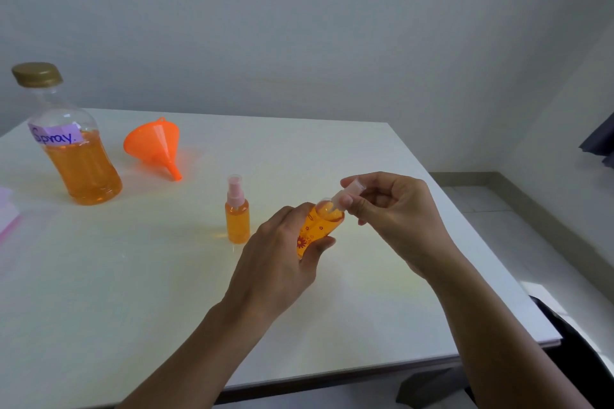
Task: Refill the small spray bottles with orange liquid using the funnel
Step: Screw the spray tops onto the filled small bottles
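Spray bottle (320, 224) tilted, gripped in left hand (282, 256); right hand (395, 212) pinching its cap (349, 192).

Large bottle (83, 169): orange liquid, gold cap (37, 74), lilac label (54, 134) with dark handwriting. Funnel (154, 146): bright orange. Standing spray bottle (237, 222): orange fill, pink sprayer (234, 188). Held spray bottle (324, 221): orange, printed with red flowers; its overcap (351, 191) frosted clear. Desk (133, 292) white, wall (332, 26) pale grey.

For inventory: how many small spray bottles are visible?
2: a pink-capped bottle stands on the table; the left hand holds a flowered bottle, the right hand pinching its cap.
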